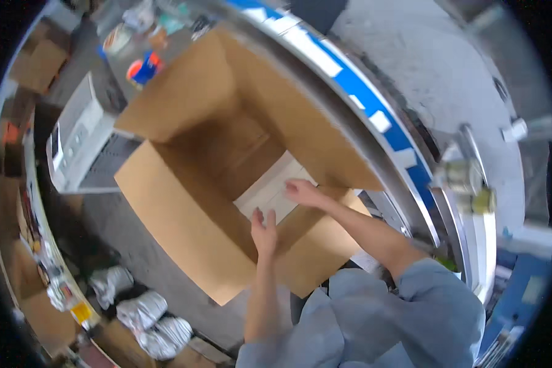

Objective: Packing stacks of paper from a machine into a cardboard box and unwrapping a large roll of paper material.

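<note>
A large brown cardboard box (184, 214) stands in front of me with its flaps spread outward. On the bottom of it, at the near end, lies a flat white rectangular piece (267, 189); whether it is a panel or a thin carton I cannot make out. My left hand (264, 234) is inside the box by the near left corner of the white piece, thumb and fingers apart. Over the right part of the same piece reaches my right hand (304, 192), its fingers slightly bent and apart. Neither hand visibly grips anything; contact with the white piece is unclear.
A white metal-cased appliance (83, 141) stands left of the box. Silvery wrapped bundles (144, 313) lie on the floor at lower left. A blue-and-white edged bench (356, 92) runs along the right side. An orange-and-blue roll (144, 70) sits beyond the box.
</note>
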A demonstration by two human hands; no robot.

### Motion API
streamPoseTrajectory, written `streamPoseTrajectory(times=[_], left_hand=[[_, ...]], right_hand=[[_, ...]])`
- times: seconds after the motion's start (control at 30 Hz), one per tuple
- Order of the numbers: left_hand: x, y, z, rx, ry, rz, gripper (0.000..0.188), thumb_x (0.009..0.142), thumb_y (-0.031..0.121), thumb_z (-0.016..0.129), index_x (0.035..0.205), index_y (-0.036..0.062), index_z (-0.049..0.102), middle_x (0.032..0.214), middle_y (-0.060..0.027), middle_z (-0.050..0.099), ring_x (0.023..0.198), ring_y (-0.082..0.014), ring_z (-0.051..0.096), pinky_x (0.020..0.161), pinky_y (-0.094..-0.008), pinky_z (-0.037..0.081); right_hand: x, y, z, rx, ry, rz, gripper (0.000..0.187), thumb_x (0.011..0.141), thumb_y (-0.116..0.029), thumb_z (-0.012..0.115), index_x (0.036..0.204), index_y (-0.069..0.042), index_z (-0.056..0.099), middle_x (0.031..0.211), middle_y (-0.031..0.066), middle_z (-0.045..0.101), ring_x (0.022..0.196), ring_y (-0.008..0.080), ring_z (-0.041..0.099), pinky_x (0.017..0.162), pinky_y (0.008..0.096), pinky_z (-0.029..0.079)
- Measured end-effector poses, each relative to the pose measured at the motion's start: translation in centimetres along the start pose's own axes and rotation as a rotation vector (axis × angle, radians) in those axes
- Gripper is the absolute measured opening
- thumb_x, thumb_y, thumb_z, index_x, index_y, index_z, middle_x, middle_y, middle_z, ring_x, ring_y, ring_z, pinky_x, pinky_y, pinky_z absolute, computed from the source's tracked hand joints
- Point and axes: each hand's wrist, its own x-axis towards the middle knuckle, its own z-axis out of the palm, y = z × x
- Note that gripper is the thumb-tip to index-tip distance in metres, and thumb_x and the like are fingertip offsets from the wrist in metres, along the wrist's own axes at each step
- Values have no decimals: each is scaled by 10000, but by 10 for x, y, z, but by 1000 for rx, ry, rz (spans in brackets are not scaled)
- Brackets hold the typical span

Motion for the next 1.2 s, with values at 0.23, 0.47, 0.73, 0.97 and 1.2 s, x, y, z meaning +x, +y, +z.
streamPoseTrajectory(times=[0.23, 0.47, 0.73, 0.97, 1.2], left_hand=[[-159, 38, -19, -282, -282, 165, 453, 946, 142, 626, 1316, -74, 478, 1133, -101, 612, 981, -132, 582, 876, -272, 478], [-256, 36, 14, -182, -592, 202, 417, 957, 128, 606, 1295, -79, 477, 1156, -121, 608, 1063, -175, 586, 929, -287, 471], [-341, 61, 129, -37, -969, 232, 415, 953, 142, 632, 1286, -63, 497, 1154, -128, 612, 1061, -178, 591, 946, -287, 473], [-431, 103, 260, 91, -1152, 460, 372, 984, 182, 583, 1299, -5, 522, 1140, -110, 654, 968, -161, 642, 831, -292, 528], [-582, 96, 410, 215, -1426, 542, 418, 977, 183, 598, 1313, -40, 486, 1136, -142, 642, 998, -179, 636, 850, -283, 514]], right_hand=[[-274, -42, -39, 222, 347, -222, 560, 886, -368, 678, 1290, 0, 555, 1125, 154, 675, 1035, 220, 654, 904, 346, 517], [-449, -7, -24, 301, 349, 89, 575, 886, -400, 658, 1292, -7, 552, 1145, 193, 668, 1070, 289, 651, 923, 381, 511], [-580, 82, 3, 295, 671, 256, 503, 900, -415, 620, 1257, -62, 588, 1127, 221, 659, 999, 366, 643, 860, 437, 505], [-725, 149, -21, 469, 988, 363, 435, 907, -319, 630, 1275, -91, 585, 1225, 188, 624, 1098, 353, 603, 951, 409, 473], [-816, 248, -39, 659, 1288, 221, 414, 914, -246, 679, 1226, 11, 594, 1086, 153, 696, 1009, 219, 668, 878, 339, 527]])
